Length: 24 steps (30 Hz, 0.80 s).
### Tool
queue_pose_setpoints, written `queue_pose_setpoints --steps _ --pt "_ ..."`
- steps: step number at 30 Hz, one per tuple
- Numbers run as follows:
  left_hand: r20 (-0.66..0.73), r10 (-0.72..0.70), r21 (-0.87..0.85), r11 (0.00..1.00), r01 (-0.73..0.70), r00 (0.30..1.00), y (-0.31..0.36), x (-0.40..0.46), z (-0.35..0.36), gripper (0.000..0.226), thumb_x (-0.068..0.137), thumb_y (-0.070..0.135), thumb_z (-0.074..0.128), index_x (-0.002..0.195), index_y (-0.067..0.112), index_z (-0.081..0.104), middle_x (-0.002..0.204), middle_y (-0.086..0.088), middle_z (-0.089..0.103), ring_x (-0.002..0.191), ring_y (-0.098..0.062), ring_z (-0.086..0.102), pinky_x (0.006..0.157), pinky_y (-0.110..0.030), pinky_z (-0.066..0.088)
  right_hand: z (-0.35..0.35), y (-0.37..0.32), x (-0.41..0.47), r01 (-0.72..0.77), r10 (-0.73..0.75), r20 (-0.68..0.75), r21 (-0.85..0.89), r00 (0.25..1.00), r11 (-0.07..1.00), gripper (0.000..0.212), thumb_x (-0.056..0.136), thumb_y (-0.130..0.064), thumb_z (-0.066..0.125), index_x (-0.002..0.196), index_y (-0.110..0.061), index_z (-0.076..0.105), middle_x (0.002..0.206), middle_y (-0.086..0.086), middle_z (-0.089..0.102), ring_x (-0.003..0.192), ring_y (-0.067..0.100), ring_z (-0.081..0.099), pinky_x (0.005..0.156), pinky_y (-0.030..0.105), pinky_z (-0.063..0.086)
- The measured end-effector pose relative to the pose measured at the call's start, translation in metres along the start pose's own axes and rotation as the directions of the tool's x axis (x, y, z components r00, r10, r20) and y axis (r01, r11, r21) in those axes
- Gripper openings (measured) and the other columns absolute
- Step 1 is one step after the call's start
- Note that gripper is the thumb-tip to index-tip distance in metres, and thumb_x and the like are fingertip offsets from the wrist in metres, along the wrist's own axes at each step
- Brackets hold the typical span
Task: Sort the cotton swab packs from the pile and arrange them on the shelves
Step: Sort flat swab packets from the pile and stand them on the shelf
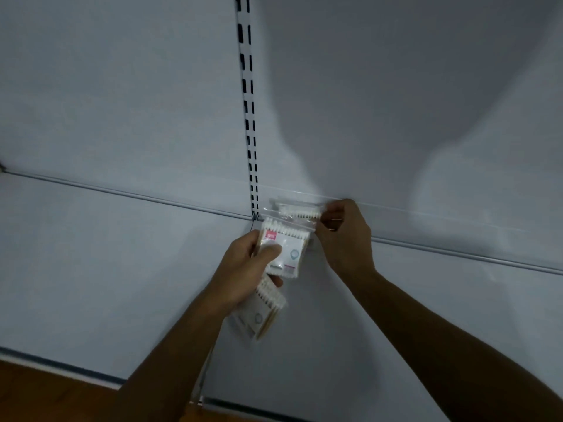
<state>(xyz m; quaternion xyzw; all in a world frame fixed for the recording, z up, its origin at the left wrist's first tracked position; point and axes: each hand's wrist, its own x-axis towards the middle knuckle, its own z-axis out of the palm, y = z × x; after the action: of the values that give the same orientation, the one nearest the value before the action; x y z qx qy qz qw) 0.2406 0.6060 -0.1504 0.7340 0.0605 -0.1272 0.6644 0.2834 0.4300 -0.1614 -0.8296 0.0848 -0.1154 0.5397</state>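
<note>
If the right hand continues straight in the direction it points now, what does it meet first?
Probably the white back panel just above the shelf. The right hand already holds a cotton swab pack against that corner; depth is uncertain.

Probably a shop: white gondola shelves (122,269) on a slotted upright (248,117).
</note>
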Motion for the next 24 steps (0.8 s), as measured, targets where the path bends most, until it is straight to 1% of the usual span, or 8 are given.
queue_pose_setpoints --steps 4,8,12,15,18,21,22,24 --pt "0.042 0.006 0.021 1.0 -0.006 0.999 0.001 0.007 -0.004 0.016 0.098 0.011 0.056 0.109 0.017 0.065 0.092 -0.003 0.076 0.069 -0.026 0.073 0.057 -0.031 0.057 0.008 0.0 0.001 0.009 -0.006 -0.057 0.052 0.998 0.999 0.024 0.081 -0.007 0.077 0.091 -0.017 0.057 0.083 -0.01 0.064 0.073 -0.009 0.061 0.064 0.007 0.047" --pt "0.057 0.0 0.03 1.0 -0.002 0.998 0.0 0.014 -0.002 0.017 0.098 0.015 0.056 0.111 0.02 0.065 0.094 -0.001 0.076 0.072 -0.027 0.074 0.061 -0.034 0.059 0.012 0.0 0.002 0.033 -0.031 -0.069 0.038 0.997 0.999 0.024 0.083 -0.002 0.073 0.087 -0.018 0.055 0.082 -0.011 0.062 0.072 -0.004 0.061 0.061 0.01 0.048" --pt "0.024 0.02 0.015 1.0 -0.02 1.0 0.0 0.017 0.0 0.016 0.098 0.016 0.057 0.109 0.021 0.067 0.089 -0.001 0.077 0.069 -0.024 0.074 0.055 -0.027 0.055 0.009 0.001 0.001 0.043 -0.041 -0.057 0.035 0.998 0.998 0.026 0.082 -0.003 0.073 0.089 -0.02 0.054 0.084 -0.012 0.063 0.076 -0.002 0.062 0.061 0.009 0.047" --pt "0.025 0.033 0.012 0.999 -0.033 0.999 0.0 0.017 0.004 0.017 0.097 0.019 0.059 0.112 0.024 0.067 0.094 0.0 0.077 0.07 -0.027 0.074 0.058 -0.031 0.057 0.004 0.0 -0.004 0.049 -0.042 -0.086 0.074 0.995 0.996 0.022 0.086 -0.011 0.073 0.095 -0.019 0.054 0.088 -0.012 0.063 0.079 -0.003 0.062 0.061 0.01 0.048" --pt "-0.01 0.045 0.073 0.996 -0.044 0.999 -0.006 0.021 0.008 0.021 0.095 0.026 0.063 0.116 0.025 0.067 0.104 0.003 0.075 0.074 -0.026 0.074 0.068 -0.039 0.061 -0.003 0.001 -0.011 0.028 -0.02 -0.114 0.063 0.993 0.998 0.016 0.091 -0.016 0.067 0.096 -0.019 0.052 0.088 -0.013 0.059 0.08 -0.003 0.059 0.062 0.008 0.046" --pt "-0.073 0.067 0.161 0.985 -0.055 0.995 -0.01 0.027 0.013 0.026 0.092 0.038 0.066 0.116 0.03 0.069 0.107 0.009 0.073 0.085 -0.022 0.073 0.081 -0.048 0.06 -0.009 0.006 -0.018 0.055 -0.057 -0.066 -0.03 0.996 0.998 0.011 0.09 -0.014 0.066 0.091 -0.015 0.055 0.085 -0.007 0.06 0.079 0.006 0.058 0.064 0.01 0.044" --pt "-0.086 0.068 0.192 0.98 -0.05 0.994 -0.01 0.029 0.015 0.027 0.091 0.039 0.066 0.116 0.03 0.069 0.109 0.01 0.073 0.088 -0.02 0.072 0.082 -0.047 0.059 -0.01 0.008 -0.02 0.069 -0.07 -0.025 -0.063 0.997 0.996 0.011 0.09 -0.017 0.067 0.09 -0.016 0.056 0.084 -0.007 0.061 0.078 0.007 0.058 0.063 0.01 0.044" --pt "-0.108 0.074 0.264 0.964 -0.043 0.991 -0.01 0.032 0.017 0.03 0.092 0.04 0.065 0.119 0.029 0.068 0.114 0.008 0.071 0.093 -0.014 0.069 0.081 -0.036 0.057 -0.01 0.01 -0.021 0.054 -0.043 0.084 -0.127 0.996 0.99 0.017 0.089 -0.029 0.07 0.094 -0.02 0.057 0.084 -0.01 0.062 0.075 0.005 0.06 0.061 0.012 0.044"
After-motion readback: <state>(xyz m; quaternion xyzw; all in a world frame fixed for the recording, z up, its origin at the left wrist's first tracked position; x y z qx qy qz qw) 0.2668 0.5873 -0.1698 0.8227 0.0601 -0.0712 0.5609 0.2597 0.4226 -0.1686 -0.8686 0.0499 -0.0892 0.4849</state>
